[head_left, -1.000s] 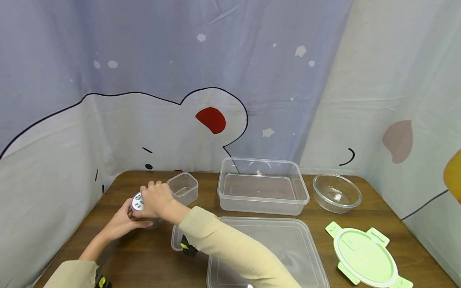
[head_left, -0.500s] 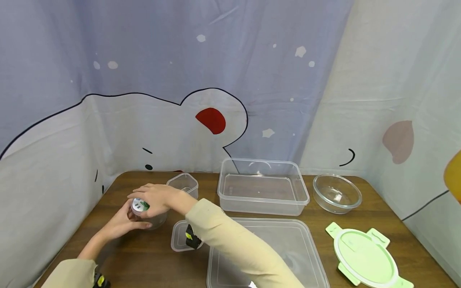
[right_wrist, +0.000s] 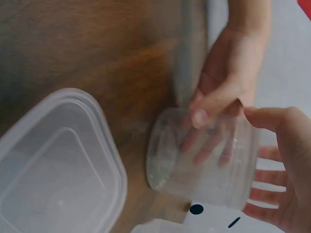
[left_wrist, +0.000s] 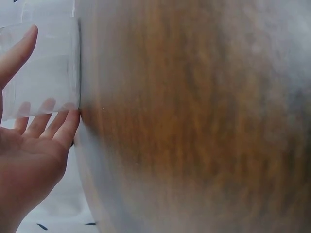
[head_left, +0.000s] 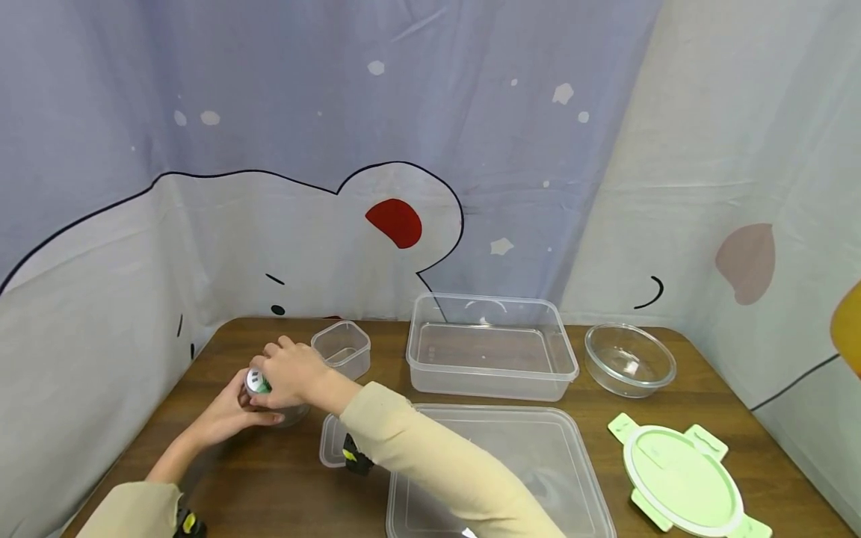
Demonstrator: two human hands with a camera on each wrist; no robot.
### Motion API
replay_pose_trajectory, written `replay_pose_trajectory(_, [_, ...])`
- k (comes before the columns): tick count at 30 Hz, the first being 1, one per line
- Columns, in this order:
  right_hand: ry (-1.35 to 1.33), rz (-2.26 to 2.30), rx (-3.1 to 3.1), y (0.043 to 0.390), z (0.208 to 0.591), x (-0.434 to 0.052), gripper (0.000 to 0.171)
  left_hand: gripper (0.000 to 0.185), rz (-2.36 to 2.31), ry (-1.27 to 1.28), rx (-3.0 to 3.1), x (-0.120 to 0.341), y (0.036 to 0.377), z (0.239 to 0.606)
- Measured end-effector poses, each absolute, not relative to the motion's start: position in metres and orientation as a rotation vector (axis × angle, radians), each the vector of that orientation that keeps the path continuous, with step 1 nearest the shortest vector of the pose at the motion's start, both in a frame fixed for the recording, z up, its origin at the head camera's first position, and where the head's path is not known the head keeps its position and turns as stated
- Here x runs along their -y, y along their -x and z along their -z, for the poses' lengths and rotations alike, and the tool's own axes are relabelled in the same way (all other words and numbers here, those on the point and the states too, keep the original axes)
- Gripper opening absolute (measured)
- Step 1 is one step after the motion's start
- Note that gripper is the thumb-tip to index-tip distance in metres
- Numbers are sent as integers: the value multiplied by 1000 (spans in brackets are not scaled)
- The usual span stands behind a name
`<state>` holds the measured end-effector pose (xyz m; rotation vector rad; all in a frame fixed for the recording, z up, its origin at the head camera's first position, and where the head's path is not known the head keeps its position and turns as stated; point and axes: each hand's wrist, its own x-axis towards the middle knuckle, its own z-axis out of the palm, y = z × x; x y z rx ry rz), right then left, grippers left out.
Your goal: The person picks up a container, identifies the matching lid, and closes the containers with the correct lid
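Observation:
A clear round jar (right_wrist: 209, 170) stands upright at the table's left, its round lid (head_left: 255, 382) white with a green print. My left hand (head_left: 225, 416) holds the jar's body low down, thumb on one side and fingers on the other, as the left wrist view also shows. From above, my right hand (head_left: 292, 376) grips the lid's edge between thumb and fingers and covers part of the print. Just behind the hands sits a small clear tub (head_left: 346, 359) without a lid. A small clear lid (head_left: 332, 442) lies partly under the right wrist.
A large clear rectangular box (head_left: 491, 381) stands at the back middle, with its large flat lid (head_left: 538, 463) in front, partly under the right sleeve. To the right are a round glass bowl (head_left: 625, 385) and a green clip lid (head_left: 682, 478). A curtain (head_left: 511, 187) hangs behind the table.
My right hand flattened over the lid half a second ago, then curled back round its edge. The lid's print shows at a different angle. The left hand keeps its place on the jar.

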<state>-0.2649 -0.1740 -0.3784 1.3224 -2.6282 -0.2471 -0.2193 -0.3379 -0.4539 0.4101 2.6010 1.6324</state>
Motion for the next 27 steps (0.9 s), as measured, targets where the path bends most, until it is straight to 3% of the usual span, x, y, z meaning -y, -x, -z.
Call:
replay_pose_trajectory(8, [-1201,230,2596,260,385,174,53,85,-1511,-360,-2713,336,220,451])
replay_pose_trajectory(15, [-1272,206,2674,260,381,172,66,89,-1622,-464,-2577,341,218,450])
replay_pose_trajectory(27, [-1412,181,2767,267,376,167,58,91,-1638,-476,-2548,341,218,450])
